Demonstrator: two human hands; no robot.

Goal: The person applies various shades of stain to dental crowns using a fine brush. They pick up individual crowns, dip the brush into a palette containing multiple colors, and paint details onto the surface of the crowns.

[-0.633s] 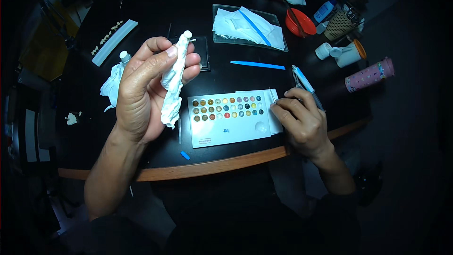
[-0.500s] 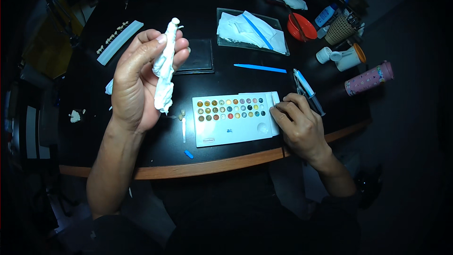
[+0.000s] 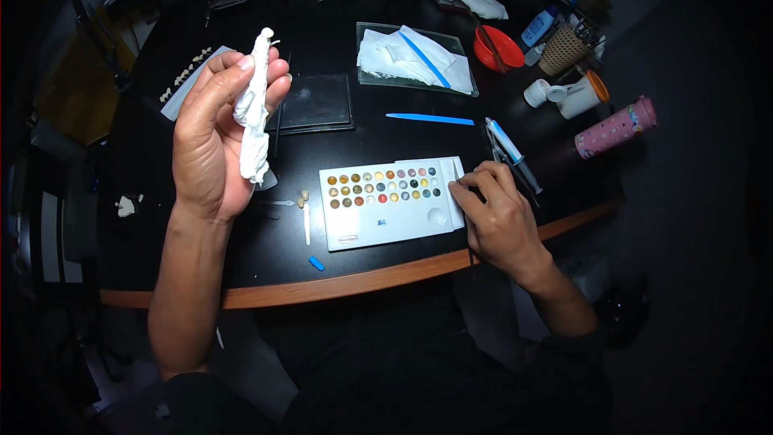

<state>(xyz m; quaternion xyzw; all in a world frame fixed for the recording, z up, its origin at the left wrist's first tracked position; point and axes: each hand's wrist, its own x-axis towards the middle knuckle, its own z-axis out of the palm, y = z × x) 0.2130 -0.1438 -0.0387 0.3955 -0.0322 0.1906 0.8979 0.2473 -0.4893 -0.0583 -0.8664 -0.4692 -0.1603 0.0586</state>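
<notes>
My left hand (image 3: 205, 137) is raised over the left of the table. Its thumb and fingers grip a long, lumpy white putty-like piece (image 3: 254, 133) upright, with a small pale tooth-like knob (image 3: 267, 33) at its top. My right hand (image 3: 506, 225) rests by the right edge of a white paint palette (image 3: 407, 229). Its fingers are pinched around a thin dark-handled tool (image 3: 472, 254), mostly hidden by the hand; its kind is unclear. Rows of small wells with brown, yellow, red, grey and dark colours fill the palette's far half.
Left of the palette lie a small white stick (image 3: 307, 224), tooth-coloured pieces (image 3: 303, 198) and a blue cap (image 3: 316, 263). Beyond are a blue strip (image 3: 431, 119), a glass tray (image 3: 469, 92) with white paper, and a red bowl (image 3: 515, 54). A pink bottle (image 3: 616, 129) lies right.
My left hand has shifted slightly left with the white piece. My right hand stays beside the palette, and the tool's dark handle now shows below it. The whole view has shifted a little.
</notes>
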